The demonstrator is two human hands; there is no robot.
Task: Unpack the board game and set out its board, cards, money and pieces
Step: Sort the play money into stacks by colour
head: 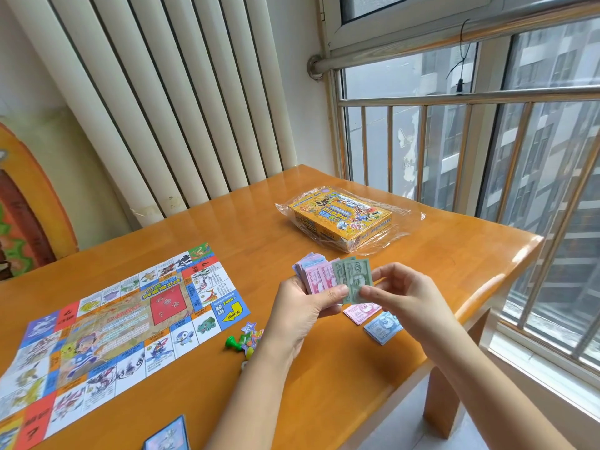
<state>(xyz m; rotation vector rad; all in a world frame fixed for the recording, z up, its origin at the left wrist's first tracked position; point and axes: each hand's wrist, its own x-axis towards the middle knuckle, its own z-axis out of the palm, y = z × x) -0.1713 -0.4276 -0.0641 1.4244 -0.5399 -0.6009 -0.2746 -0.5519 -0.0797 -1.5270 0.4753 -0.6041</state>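
The game board (107,332) lies unfolded at the table's left. My left hand (302,306) grips a fanned stack of play money (319,276), pink and purple notes. My right hand (402,293) pinches the green notes (355,277) at the front of that stack. On the table below my hands lie a pink pile of notes (360,312) and a blue pile of notes (383,327). Green and purple game pieces (245,340) sit beside the board's right edge. A blue card (168,435) shows at the bottom edge.
The yellow game box (341,219) rests on its clear plastic wrap at the far side of the orange wooden table (438,254). A white radiator stands behind the table. A railed window runs along the right.
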